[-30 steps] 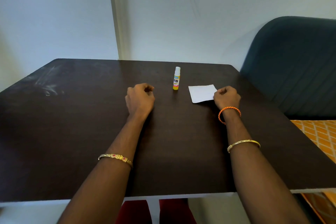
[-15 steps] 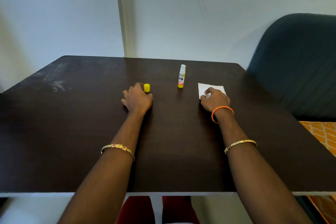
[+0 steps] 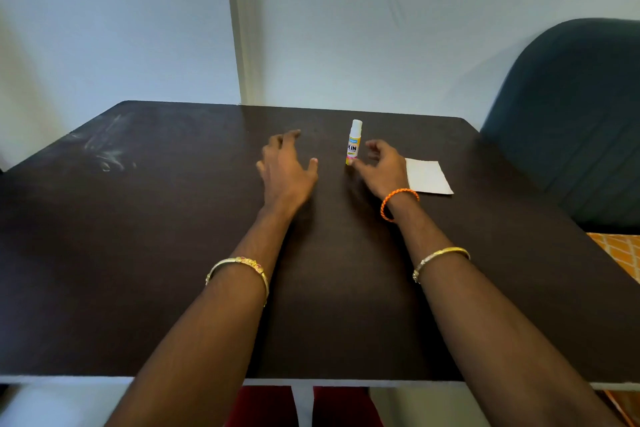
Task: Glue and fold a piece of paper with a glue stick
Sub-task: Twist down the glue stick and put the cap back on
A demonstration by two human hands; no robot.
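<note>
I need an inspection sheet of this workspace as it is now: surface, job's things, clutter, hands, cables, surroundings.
Surface: dark table, pale smears at its far left.
Job's things: glue stick upright, uncapped; white paper flat to its right.
Clutter: nothing seen.
Hands: left hand open, fingers spread, holding nothing; right hand open, thumb at the glue stick's base, not gripping.
Cables: nothing seen.
Surroundings: pale wall behind; dark chair at right.
</note>
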